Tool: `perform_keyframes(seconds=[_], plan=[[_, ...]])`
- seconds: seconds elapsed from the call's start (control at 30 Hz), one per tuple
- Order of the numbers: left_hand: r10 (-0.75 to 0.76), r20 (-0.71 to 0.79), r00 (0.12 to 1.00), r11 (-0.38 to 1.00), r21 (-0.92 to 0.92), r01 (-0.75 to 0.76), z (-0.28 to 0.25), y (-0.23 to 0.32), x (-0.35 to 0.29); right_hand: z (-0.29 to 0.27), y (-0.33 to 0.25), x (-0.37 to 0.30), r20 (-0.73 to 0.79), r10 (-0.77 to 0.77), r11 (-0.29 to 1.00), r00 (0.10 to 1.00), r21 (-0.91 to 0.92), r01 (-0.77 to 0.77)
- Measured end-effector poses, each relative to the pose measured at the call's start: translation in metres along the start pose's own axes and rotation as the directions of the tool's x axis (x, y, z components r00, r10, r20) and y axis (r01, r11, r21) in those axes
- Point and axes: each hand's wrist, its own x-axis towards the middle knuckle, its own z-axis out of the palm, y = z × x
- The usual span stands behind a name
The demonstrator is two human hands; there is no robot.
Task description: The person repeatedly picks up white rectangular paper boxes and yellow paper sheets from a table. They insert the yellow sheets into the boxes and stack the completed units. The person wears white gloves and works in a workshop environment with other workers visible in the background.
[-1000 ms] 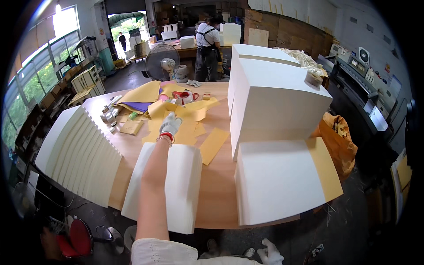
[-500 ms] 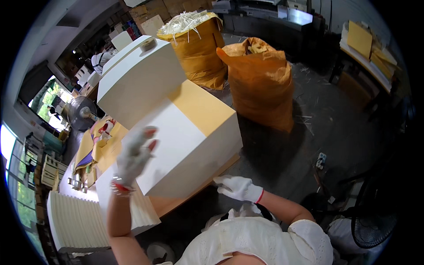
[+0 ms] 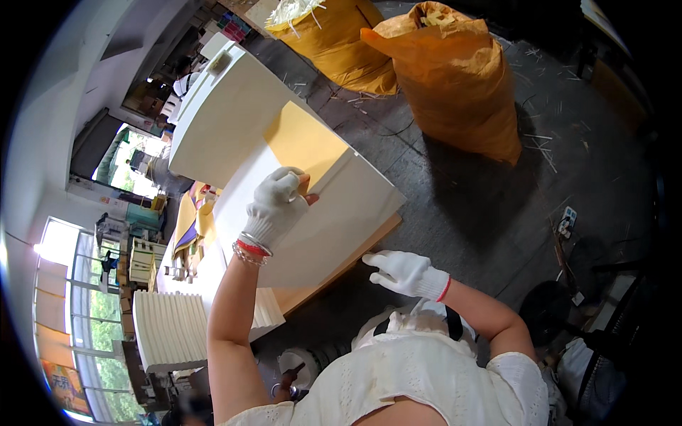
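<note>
My left hand, in a white glove with bare thumb and fingertip, is over the near upper edge of a thick white stack. Its fingers are curled with the tips close together; whether a sheet is between them is too small to tell. On the stack's top lie a white surface and a yellow sheet. My right hand, also gloved, hovers off the table's near edge with fingers stretched out and nothing in them.
Behind rises a taller white stack carrying a tape roll. Ridged white stacks stand at left. Orange sacks stand on the dark floor, one holding white strips. Scraps litter the floor by the sacks.
My left hand has moved right across the white stack to its near upper edge. My right hand stays by the table edge. The view has turned and shifted.
</note>
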Motion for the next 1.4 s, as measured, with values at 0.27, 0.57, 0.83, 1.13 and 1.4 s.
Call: perform_keyframes(seconds=[0.27, 0.57, 0.83, 1.13, 1.4], plan=[[-0.091, 0.045, 0.995, 0.993, -0.066, 0.094, -0.004, 0.004, 0.003, -0.009, 0.001, 0.008, 0.029, -0.028, 1.000, 0.999, -0.003, 0.028], [-0.004, -0.020, 1.000, 1.000, -0.020, 0.003, -0.004, 0.003, 0.002, -0.011, 0.002, 0.009, -0.023, -0.080, 0.997, 0.997, 0.007, 0.080], [0.046, -0.133, 0.990, 0.990, 0.141, -0.027, -0.003, 0.009, -0.001, -0.034, -0.007, 0.034, -0.211, -0.224, 0.974, 0.951, -0.086, 0.210], [0.173, -0.254, 0.952, 0.930, 0.360, -0.073, 0.010, 0.001, -0.012, -0.076, -0.064, 0.157, -0.197, -0.244, 0.688, 0.950, -0.726, 0.026], [-0.434, -0.170, 0.885, 0.884, -0.272, 0.381, -0.049, -0.025, -0.009, -0.077, -0.062, 0.168, -0.238, -0.305, 0.744, 0.922, -0.664, 0.075]])
